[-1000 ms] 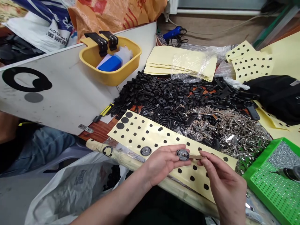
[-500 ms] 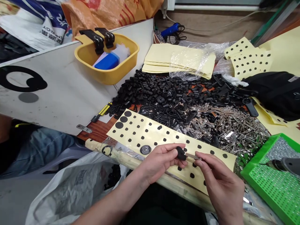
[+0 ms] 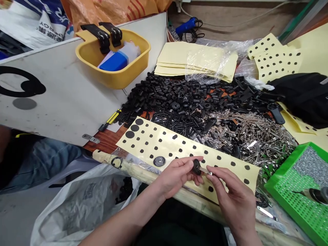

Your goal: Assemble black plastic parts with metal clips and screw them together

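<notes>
Between the thumb and fingers of my left hand (image 3: pixel 176 172) is a small rounded black plastic part (image 3: pixel 196 167). My right hand (image 3: pixel 232 191) pinches a thin metal strip (image 3: pixel 205 171) by its right end. The strip's other end meets the black part; how deep it sits inside I cannot tell. Both hands are above a yellow sheet (image 3: pixel 164 145) with rows of black dots. A round black slotted disc (image 3: pixel 159 161) lies on the sheet, left of my left hand.
Behind the sheet are heaps of black plastic parts (image 3: pixel 164 92) and metal strips (image 3: pixel 258 133). A green tray (image 3: pixel 284 191) with small metal pieces and a screwdriver-like tool (image 3: pixel 314 194) stands right. A yellow bin (image 3: pixel 112 80) hangs on the white panel (image 3: pixel 64 85) at left.
My right hand has moved left, bringing the metal strip closer to the black part. My left hand stays nearly in place, with the part turned slightly. The camera view has shifted a little.
</notes>
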Demonstrator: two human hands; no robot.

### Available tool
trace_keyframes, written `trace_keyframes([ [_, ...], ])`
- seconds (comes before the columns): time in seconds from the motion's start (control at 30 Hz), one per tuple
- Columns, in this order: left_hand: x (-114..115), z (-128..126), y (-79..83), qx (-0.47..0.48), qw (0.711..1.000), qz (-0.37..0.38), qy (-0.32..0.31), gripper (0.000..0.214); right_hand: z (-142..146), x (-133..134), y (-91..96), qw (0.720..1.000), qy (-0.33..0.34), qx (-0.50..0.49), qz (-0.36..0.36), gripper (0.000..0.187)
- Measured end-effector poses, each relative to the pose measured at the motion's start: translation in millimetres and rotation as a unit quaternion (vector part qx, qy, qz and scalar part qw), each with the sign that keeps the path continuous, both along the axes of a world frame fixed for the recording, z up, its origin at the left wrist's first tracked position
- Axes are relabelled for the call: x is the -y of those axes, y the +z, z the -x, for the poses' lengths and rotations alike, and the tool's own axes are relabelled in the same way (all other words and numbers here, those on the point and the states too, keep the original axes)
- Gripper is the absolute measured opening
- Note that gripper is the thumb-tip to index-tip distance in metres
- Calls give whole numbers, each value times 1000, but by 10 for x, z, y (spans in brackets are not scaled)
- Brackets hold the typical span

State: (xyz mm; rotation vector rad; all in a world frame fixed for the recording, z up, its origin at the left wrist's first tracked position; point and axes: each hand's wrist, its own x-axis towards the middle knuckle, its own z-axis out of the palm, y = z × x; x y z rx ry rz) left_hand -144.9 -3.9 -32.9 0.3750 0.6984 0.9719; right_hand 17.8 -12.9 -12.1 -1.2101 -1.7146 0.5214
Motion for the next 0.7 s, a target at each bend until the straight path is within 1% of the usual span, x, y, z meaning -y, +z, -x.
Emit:
trace_keyframes([
  [0.13,-4,8,-9,-4,1000,1,-2,46,19,-5,4,1000,0,-10,26,17],
  [0.3,-13,13,4,-3,1000,2,-3,46,14,-5,-45,998,0,-28,53,18],
  [0.53,-13,8,20,-10,1000,4,-8,48,-17,-24,-57,998,9,-21,56,19],
  [0.6,-9,3,19,-15,1000,4,-8,49,-27,-26,-58,997,14,-32,71,18],
  [0.7,-5,-7,13,-27,1000,0,-10,50,-28,-22,-77,992,13,-52,114,15],
])
